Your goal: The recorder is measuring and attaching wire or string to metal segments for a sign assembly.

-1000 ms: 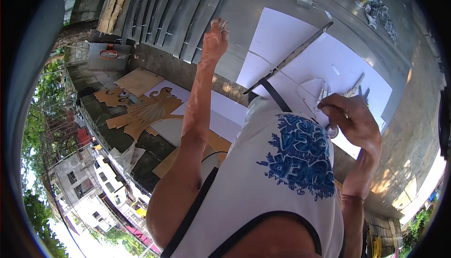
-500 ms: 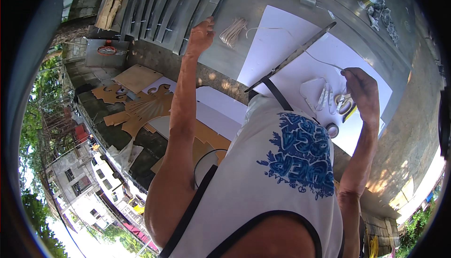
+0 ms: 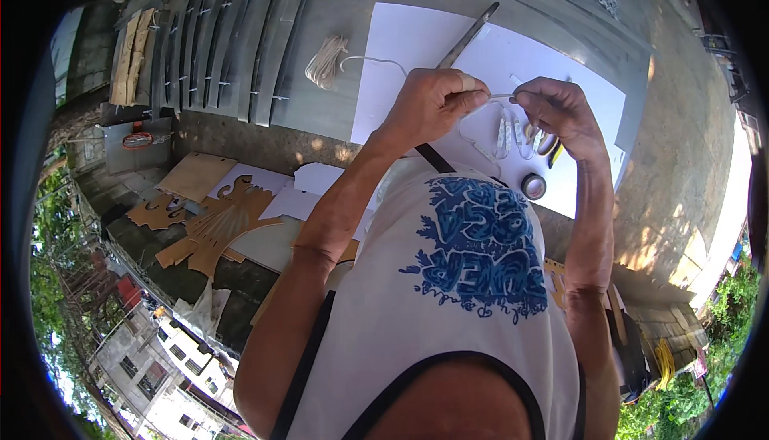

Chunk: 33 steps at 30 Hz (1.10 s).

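A thin white cord is stretched over a short span between my two hands. My left hand pinches it between thumb and fingers, with a pale band round one finger. Close by, my right hand pinches the cord's other part near its end. From the left hand the cord runs back to a coiled bundle on the grey metal surface. Below the hands lie a white sheet, a curled white measuring-tape-like strip, yellow-and-black scissors partly behind my right hand, and a roll of tape.
A long dark strip lies across the white sheets, partly behind my left hand. Several curved metal strips with ties lie in a row at the far left, beside a wooden piece. Brown cut-out panels lie lower, at left.
My left hand has come from beside the coil across to the right and now grips the cord close to my right hand. The whole view has shifted somewhat.
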Each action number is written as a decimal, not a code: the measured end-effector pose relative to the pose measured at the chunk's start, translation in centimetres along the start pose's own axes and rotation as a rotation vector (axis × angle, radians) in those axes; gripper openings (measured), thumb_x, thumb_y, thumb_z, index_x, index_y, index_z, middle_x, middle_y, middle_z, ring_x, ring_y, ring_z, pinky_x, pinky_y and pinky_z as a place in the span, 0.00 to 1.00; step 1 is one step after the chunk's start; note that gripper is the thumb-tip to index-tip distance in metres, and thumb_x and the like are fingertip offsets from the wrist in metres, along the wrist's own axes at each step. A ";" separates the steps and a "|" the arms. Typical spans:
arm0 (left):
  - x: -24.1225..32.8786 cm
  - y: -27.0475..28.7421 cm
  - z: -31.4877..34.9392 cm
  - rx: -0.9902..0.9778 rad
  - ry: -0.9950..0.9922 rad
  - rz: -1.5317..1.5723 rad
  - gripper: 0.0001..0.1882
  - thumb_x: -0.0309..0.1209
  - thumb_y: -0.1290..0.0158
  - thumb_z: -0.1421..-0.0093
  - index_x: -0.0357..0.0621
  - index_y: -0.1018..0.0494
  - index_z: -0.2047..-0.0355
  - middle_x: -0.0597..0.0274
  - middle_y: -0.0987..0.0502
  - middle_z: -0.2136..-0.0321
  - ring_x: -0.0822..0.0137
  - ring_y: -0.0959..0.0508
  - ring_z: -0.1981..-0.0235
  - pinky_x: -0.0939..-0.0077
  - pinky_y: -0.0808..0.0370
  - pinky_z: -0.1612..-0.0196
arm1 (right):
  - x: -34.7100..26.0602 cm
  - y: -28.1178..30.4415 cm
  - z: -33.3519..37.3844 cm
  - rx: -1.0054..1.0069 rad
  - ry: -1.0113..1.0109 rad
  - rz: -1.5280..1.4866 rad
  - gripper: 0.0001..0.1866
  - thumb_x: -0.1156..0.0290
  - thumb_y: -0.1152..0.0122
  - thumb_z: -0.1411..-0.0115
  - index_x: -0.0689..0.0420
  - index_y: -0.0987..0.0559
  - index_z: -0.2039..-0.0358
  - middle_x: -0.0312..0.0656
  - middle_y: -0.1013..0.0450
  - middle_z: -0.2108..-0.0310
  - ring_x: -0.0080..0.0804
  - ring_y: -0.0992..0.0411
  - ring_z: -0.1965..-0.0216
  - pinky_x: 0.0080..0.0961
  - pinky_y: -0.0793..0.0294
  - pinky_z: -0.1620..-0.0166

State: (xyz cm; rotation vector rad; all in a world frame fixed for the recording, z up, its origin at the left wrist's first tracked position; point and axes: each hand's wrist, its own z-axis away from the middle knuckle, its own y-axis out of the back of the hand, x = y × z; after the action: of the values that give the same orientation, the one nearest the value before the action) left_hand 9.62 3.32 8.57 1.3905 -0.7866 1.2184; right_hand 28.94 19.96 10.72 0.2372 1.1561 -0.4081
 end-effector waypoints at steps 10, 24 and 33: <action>-2.7 3.8 -3.3 -0.058 0.130 -0.264 0.13 0.35 0.40 0.39 0.35 0.19 0.64 0.56 0.18 0.73 0.72 0.21 0.73 0.76 0.25 0.66 | 3.9 9.8 -0.2 -0.037 -0.064 0.152 0.09 0.68 0.33 0.39 0.61 0.16 0.64 0.31 0.29 0.78 0.16 0.35 0.77 0.16 0.36 0.73; -4.7 7.3 -5.8 -0.177 0.268 -0.190 0.10 0.34 0.40 0.38 0.38 0.19 0.67 0.73 0.25 0.77 0.81 0.34 0.75 0.82 0.39 0.71 | 5.2 16.1 -2.8 -0.175 -0.182 0.284 0.14 0.63 0.32 0.42 0.64 0.17 0.66 0.43 0.22 0.76 0.26 0.25 0.79 0.21 0.26 0.74; -7.3 7.6 -6.0 -0.194 0.207 -0.323 0.11 0.32 0.39 0.40 0.35 0.18 0.65 0.64 0.20 0.77 0.75 0.24 0.74 0.79 0.28 0.69 | 5.1 16.6 -3.7 -0.159 -0.286 0.297 0.10 0.71 0.34 0.42 0.65 0.17 0.63 0.44 0.21 0.75 0.26 0.24 0.78 0.23 0.23 0.76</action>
State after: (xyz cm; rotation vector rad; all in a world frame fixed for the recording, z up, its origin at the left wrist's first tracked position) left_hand -0.83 6.36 3.26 1.1590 -0.4980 0.9866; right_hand 34.73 35.44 4.08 0.2005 0.8509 -0.0830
